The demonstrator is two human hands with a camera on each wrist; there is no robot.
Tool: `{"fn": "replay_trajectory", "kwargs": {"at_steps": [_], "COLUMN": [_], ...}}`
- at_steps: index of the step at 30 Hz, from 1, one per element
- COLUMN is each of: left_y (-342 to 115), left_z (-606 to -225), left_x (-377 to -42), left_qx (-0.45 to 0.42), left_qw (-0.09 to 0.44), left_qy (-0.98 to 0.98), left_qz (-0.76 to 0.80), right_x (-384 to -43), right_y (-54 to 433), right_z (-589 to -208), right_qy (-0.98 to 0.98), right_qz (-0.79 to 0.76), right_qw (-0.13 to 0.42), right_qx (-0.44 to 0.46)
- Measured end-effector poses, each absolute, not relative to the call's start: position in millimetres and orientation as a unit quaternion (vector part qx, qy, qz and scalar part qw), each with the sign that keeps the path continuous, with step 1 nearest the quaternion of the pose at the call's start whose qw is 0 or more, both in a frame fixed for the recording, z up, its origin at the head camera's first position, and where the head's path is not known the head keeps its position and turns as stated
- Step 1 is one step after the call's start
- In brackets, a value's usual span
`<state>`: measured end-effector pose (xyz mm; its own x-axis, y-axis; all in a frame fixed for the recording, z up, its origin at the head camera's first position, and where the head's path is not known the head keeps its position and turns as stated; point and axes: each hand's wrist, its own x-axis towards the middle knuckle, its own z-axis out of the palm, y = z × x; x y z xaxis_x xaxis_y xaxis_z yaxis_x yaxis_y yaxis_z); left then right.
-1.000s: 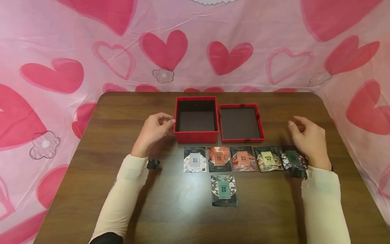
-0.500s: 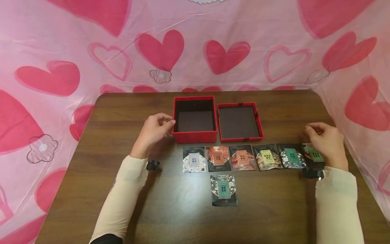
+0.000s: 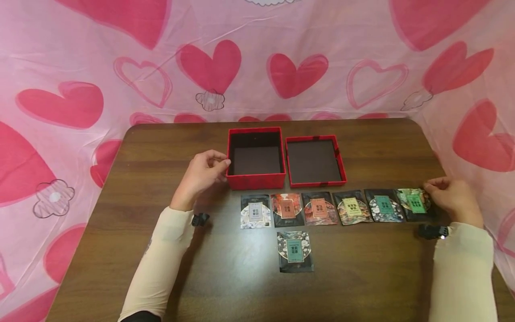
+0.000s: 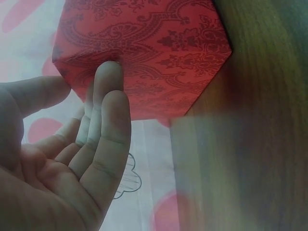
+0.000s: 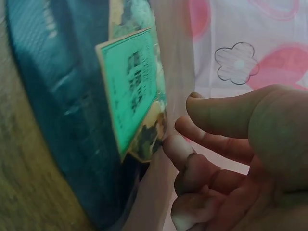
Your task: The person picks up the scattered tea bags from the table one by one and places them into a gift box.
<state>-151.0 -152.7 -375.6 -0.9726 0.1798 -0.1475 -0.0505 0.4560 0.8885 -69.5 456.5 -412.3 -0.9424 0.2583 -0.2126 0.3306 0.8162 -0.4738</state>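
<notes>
My left hand [image 3: 203, 175] is at the left side of an uncovered red box [image 3: 256, 181]. In the left wrist view its fairly straight fingers touch the box's red patterned wall [image 4: 163, 53]. On the right, my right hand [image 3: 456, 199] is beside the rightmost tea packet, a dark one with a bright green label [image 3: 416, 204]. In the right wrist view the thumb and fingers are apart, close to that packet's edge [image 5: 159, 130], with nothing held between them. Whether a fingertip touches the packet I cannot tell.
A shallow red lid [image 3: 315, 163] lies inside-up right of the box. Several packets form a row in front, among them a white one [image 3: 256, 212] and a yellow-labelled one [image 3: 352, 207]. Nearer me lies a teal-labelled packet [image 3: 295, 252]. Heart-patterned cloth [image 3: 257, 67] surrounds the table.
My right hand has moved right and slightly nearer me along the row, uncovering the teal-labelled and green-labelled packets at its end. The left hand stays at the box.
</notes>
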Motion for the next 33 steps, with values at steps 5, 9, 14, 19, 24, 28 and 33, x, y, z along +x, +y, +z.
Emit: {"fn": "replay_trajectory", "kwargs": {"at_steps": [5,9,14,19,24,28,33], "left_y": [-152,-153,-153,-152,-151,-151,-150], "left_z": [-376,-375,-376,-377,-376,-376,-374], "left_x": [-151,-150,-149,-149,-148,-148,-149], "left_qx": [0.037,0.035,0.034,0.037,0.036,0.037,0.035], "left_qw": [0.109,0.109,0.112,0.113,0.111,0.113,0.112], "left_qy": [0.847,0.848,0.849,0.845,0.847,0.847,0.846], "left_qz": [0.519,0.517,0.516,0.521,0.518,0.518,0.52], "right_x": [-68,-69,-69,-68,-67,-66,-68], "right_y": [459,456,450,447,450,455,461], "right_z": [-414,-415,-415,-414,-414,-415,-413], "right_qy": [0.947,0.943,0.933,0.919,0.91,0.902,0.898], "right_qz": [-0.261,-0.267,-0.273,-0.289,-0.309,-0.338,-0.368], "right_qw": [0.082,0.081,0.084,0.098,0.109,0.11,0.111], "right_qx": [0.166,0.181,0.218,0.25,0.254,0.245,0.213]}}
